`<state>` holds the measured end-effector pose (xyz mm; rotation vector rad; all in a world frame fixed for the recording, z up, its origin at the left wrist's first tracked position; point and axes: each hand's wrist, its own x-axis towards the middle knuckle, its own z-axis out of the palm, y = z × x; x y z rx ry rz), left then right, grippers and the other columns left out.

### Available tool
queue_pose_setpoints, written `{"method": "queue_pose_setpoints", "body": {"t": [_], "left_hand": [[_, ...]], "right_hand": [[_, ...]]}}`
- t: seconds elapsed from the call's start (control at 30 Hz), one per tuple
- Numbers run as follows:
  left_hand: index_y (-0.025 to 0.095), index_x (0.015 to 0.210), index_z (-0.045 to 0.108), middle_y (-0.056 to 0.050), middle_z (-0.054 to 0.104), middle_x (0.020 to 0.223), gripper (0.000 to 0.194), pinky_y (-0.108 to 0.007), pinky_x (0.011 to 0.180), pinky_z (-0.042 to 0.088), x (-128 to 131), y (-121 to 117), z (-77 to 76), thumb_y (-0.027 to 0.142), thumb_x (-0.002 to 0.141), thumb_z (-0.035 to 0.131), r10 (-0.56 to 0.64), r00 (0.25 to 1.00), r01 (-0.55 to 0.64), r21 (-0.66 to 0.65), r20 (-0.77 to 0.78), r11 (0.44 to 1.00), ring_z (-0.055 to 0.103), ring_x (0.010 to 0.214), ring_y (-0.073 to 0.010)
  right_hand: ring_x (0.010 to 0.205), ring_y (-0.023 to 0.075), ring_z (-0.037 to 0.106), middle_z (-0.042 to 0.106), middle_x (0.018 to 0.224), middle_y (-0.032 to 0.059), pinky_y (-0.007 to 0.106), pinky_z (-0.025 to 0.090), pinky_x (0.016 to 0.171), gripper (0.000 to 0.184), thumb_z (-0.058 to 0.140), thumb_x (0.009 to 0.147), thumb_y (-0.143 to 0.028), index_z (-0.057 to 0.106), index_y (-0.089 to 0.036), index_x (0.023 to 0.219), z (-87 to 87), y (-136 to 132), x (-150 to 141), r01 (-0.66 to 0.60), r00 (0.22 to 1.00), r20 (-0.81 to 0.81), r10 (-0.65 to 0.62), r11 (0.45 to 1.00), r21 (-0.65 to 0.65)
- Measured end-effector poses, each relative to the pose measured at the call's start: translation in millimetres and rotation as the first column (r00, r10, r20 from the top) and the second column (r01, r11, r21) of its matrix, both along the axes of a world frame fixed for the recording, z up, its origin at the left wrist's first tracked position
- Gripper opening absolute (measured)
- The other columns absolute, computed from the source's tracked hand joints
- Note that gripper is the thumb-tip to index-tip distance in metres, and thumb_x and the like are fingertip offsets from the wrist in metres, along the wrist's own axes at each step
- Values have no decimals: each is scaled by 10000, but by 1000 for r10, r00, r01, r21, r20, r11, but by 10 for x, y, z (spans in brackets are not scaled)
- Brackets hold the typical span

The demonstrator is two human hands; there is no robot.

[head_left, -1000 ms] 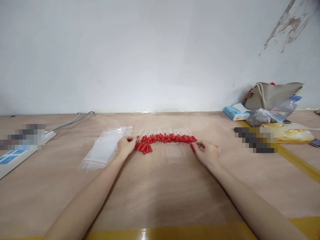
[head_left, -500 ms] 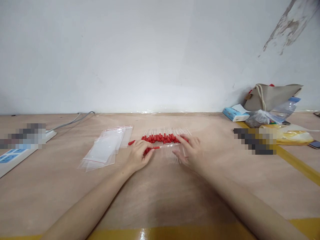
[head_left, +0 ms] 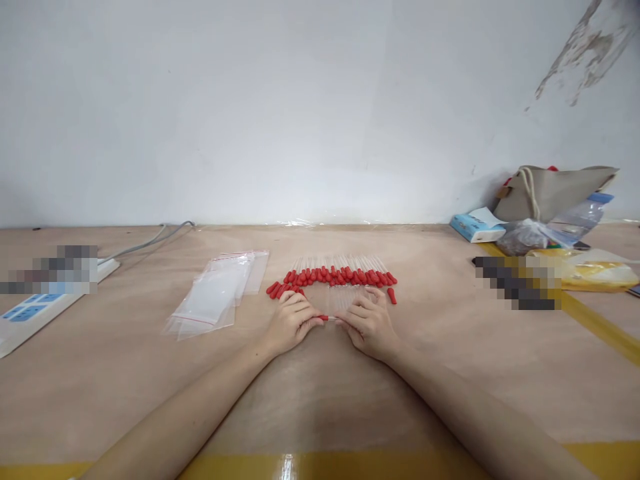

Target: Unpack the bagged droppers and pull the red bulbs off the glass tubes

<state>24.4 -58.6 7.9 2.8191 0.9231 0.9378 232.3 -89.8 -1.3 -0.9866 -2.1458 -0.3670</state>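
Observation:
Between my hands is a dropper with a red rubber bulb (head_left: 324,318) and a thin clear glass tube (head_left: 332,319). My left hand (head_left: 295,321) pinches the bulb at its end. My right hand (head_left: 369,325) is closed on the tube, whose far part its fingers hide. Beyond them lies a row of droppers with red bulbs (head_left: 340,274), tubes pointing to the wall. Loose red bulbs (head_left: 274,289) rest by my left fingers, and a single red bulb (head_left: 391,295) lies right of my right hand. Several bare clear tubes (head_left: 343,297) lie between my hands and the row.
Clear zip bags (head_left: 213,293) overlap on the left, near a white power strip (head_left: 55,307) with a grey cable (head_left: 150,241). At the right are a tissue pack (head_left: 477,227), a grey bag (head_left: 555,190), a yellow packet (head_left: 585,270) and a blurred dark object (head_left: 515,283).
Both hands have come nearer to me and closer together. My right hand, spread over the row before, is now closed on the tube, and more of the red bulbs show.

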Motion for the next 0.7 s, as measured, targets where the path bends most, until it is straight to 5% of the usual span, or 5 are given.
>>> {"method": "queue_pose_setpoints", "body": {"t": [0.37, 0.7], "left_hand": [[167, 718, 555, -2, 565, 644, 184, -312, 733, 313, -40, -31, -18, 253, 847, 456, -90, 995, 90, 9, 37, 996, 457, 663, -125], [171, 737, 581, -10, 593, 675, 211, -282, 672, 360, -112, -35, 34, 239, 855, 420, 26, 993, -17, -84, 114, 996, 503, 658, -127]], "right_hand": [[618, 86, 455, 549, 523, -58, 369, 191, 925, 127, 524, 791, -220, 636, -247, 844, -23, -34, 21, -48, 998, -43, 52, 996, 80], [665, 86, 510, 621, 618, -67, 366, 193, 924, 155, 552, 775, -201, 626, -273, 890, 0, -21, 86, -48, 994, -93, 57, 994, 100]]}}
